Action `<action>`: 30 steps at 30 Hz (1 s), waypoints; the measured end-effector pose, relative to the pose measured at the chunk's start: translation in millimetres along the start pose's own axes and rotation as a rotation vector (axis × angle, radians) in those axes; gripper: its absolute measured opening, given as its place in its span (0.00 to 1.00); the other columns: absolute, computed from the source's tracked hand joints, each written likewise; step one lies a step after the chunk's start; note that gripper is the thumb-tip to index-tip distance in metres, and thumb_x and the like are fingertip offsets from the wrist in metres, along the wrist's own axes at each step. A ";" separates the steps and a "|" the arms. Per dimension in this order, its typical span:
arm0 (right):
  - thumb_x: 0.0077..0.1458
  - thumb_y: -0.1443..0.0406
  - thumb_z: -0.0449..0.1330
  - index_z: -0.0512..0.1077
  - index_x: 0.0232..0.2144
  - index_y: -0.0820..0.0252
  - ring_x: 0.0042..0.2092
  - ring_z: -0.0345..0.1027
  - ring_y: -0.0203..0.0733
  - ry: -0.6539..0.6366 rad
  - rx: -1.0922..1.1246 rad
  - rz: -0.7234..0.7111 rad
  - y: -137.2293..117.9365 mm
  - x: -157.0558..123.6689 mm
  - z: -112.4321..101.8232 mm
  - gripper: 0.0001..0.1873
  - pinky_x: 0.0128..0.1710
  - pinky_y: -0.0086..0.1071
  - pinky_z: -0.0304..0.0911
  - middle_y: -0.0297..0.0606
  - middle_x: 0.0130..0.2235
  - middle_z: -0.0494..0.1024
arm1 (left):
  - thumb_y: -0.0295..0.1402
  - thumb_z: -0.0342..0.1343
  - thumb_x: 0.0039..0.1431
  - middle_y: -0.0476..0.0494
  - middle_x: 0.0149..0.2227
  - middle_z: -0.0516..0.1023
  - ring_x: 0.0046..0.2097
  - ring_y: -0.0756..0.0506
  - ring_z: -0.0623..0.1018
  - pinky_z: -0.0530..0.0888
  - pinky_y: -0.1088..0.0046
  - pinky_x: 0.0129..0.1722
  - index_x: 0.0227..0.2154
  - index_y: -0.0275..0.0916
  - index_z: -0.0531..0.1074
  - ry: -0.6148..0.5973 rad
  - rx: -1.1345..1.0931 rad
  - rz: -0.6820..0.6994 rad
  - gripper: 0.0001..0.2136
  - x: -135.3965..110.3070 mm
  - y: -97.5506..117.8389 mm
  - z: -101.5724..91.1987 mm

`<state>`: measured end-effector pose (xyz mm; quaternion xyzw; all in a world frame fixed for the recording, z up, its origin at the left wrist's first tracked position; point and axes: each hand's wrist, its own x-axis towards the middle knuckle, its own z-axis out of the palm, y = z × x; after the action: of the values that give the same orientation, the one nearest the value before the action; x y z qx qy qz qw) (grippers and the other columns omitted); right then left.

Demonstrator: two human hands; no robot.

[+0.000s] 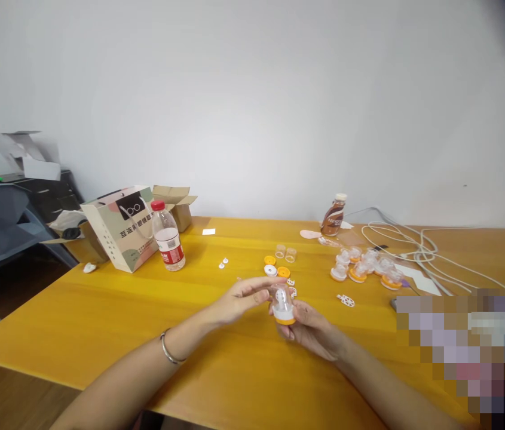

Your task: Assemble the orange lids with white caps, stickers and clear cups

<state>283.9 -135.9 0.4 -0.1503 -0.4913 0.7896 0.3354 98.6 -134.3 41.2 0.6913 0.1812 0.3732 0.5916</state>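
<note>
My right hand (308, 325) grips a small clear dome capsule with an orange base (283, 304), held upright above the yellow table (100, 334). My left hand (241, 298) reaches in from the left, its fingertips touching the top of the dome. A bracelet is on my left wrist. Just beyond the hands lie loose orange and white discs (274, 267), two clear cups (285, 252) and small white cut-out pieces (345, 300).
A cluster of finished capsules (366, 266) lies to the right. A water bottle (168, 236), paper bag (120, 230) and cardboard box (179, 203) stand at the left, a coffee bottle (333, 215) and white cables (418, 248) at the back right.
</note>
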 end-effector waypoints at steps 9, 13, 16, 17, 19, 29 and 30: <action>0.42 0.51 0.61 0.70 0.31 0.62 0.24 0.56 0.32 0.039 -0.041 -0.006 3.0 0.1 3.9 0.20 0.24 0.27 0.52 0.34 0.24 0.66 | 0.38 0.59 0.47 0.38 0.42 0.73 0.40 0.45 0.73 0.68 0.73 0.36 0.44 0.36 0.68 0.187 -0.130 -0.050 0.20 2.1 -5.3 14.0; 0.43 0.54 0.61 0.70 0.28 0.63 0.26 0.56 0.33 0.096 -0.137 -0.083 4.9 2.6 5.5 0.16 0.25 0.27 0.53 0.34 0.25 0.65 | 0.36 0.63 0.42 0.41 0.35 0.74 0.37 0.48 0.73 0.68 0.72 0.37 0.36 0.34 0.69 0.294 -0.116 -0.009 0.18 4.2 -11.5 13.9; 0.46 0.57 0.60 0.69 0.27 0.62 0.27 0.56 0.33 0.146 -0.311 -0.166 4.4 5.7 6.2 0.13 0.27 0.26 0.54 0.33 0.25 0.64 | 0.35 0.64 0.40 0.46 0.32 0.72 0.34 0.50 0.72 0.68 0.74 0.36 0.31 0.34 0.66 0.417 -0.016 0.033 0.16 5.7 -21.0 13.6; 0.47 0.57 0.60 0.69 0.27 0.62 0.28 0.56 0.33 0.162 -0.376 -0.183 4.1 6.7 6.1 0.12 0.27 0.26 0.54 0.32 0.25 0.64 | 0.35 0.64 0.39 0.47 0.31 0.71 0.34 0.51 0.71 0.67 0.74 0.36 0.29 0.35 0.64 0.468 0.040 0.051 0.17 5.9 -23.7 13.4; 0.48 0.58 0.59 0.69 0.28 0.62 0.28 0.56 0.33 0.177 -0.454 -0.194 3.7 8.0 5.4 0.11 0.28 0.26 0.54 0.32 0.25 0.63 | 0.36 0.64 0.39 0.48 0.31 0.70 0.35 0.50 0.71 0.67 0.74 0.38 0.28 0.36 0.63 0.523 0.127 0.084 0.17 6.2 -26.0 12.4; 0.48 0.57 0.58 0.68 0.29 0.62 0.28 0.57 0.34 0.208 -0.474 -0.181 3.0 8.0 3.7 0.13 0.28 0.27 0.55 0.33 0.26 0.64 | 0.37 0.61 0.45 0.45 0.33 0.72 0.36 0.49 0.72 0.67 0.73 0.37 0.33 0.35 0.66 0.408 -0.004 0.094 0.14 6.8 -22.9 13.5; 0.48 0.57 0.58 0.68 0.28 0.62 0.28 0.56 0.34 0.206 -0.502 -0.184 3.2 8.3 4.1 0.12 0.28 0.26 0.55 0.33 0.26 0.63 | 0.37 0.61 0.44 0.46 0.31 0.71 0.34 0.50 0.72 0.67 0.75 0.36 0.30 0.35 0.65 0.448 0.006 0.111 0.14 6.9 -24.6 14.0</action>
<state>274.3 -134.0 0.3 -0.2629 -0.6465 0.5899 0.4061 118.0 -133.3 19.5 0.6019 0.2709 0.5487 0.5130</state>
